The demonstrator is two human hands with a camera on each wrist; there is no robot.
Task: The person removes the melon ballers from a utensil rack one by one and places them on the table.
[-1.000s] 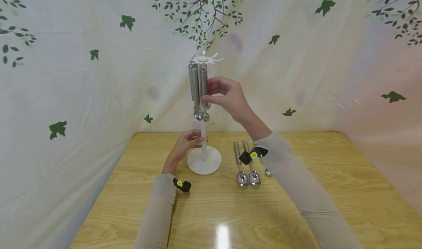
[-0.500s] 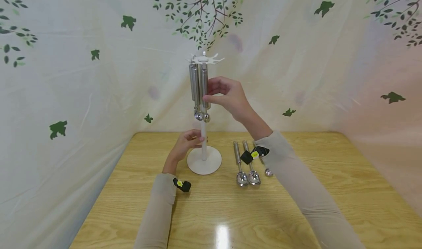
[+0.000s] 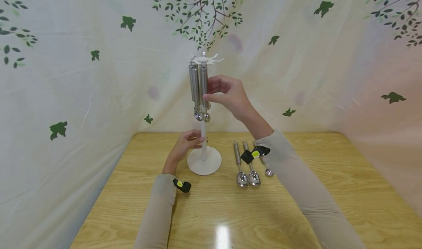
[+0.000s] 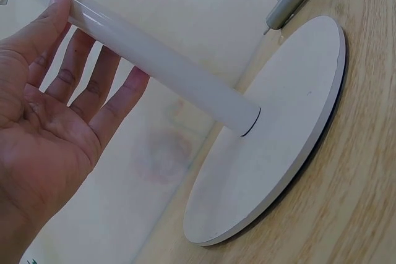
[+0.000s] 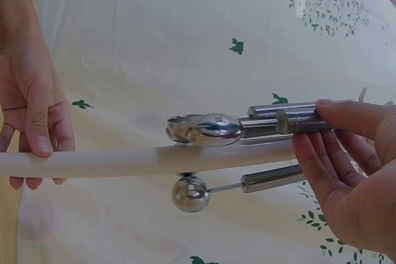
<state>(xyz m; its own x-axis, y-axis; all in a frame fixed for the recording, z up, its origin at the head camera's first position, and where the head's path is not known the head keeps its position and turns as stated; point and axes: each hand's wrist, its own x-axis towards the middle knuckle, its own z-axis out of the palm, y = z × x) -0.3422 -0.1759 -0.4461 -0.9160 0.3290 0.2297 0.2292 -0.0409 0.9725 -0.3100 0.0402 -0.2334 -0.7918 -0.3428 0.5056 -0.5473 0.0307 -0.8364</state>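
A white stand with a round base [image 3: 197, 168] and an upright pole [image 3: 203, 131] bears several steel scoops under its hooked top [image 3: 202, 59]. My left hand [image 3: 182, 146] holds the pole low down, thumb on one side and fingers on the other, as the left wrist view [image 4: 68, 122] confirms. Higher up, my right hand [image 3: 232, 96] pinches the handle of a steel scoop [image 3: 204, 78] hanging upright, bowl down. In the right wrist view, the held scoop's rounded bowl [image 5: 216, 130] lies close to the pole. Other hanging scoops [image 3: 193, 82] stand just left of it.
Two larger steel scoops [image 3: 242, 178] lie side by side on the wooden table [image 3: 204, 212], right of the base. A smaller scoop [image 3: 269, 172] is beside them, its handle partly hidden by my right sleeve [image 3: 296, 179]. A patterned cloth [image 3: 99, 95] hangs behind.
My right wrist has shifted very slightly to the right, uncovering a little more of the small scoop on the table. Both hands keep their hold, and the stand has not visibly moved.
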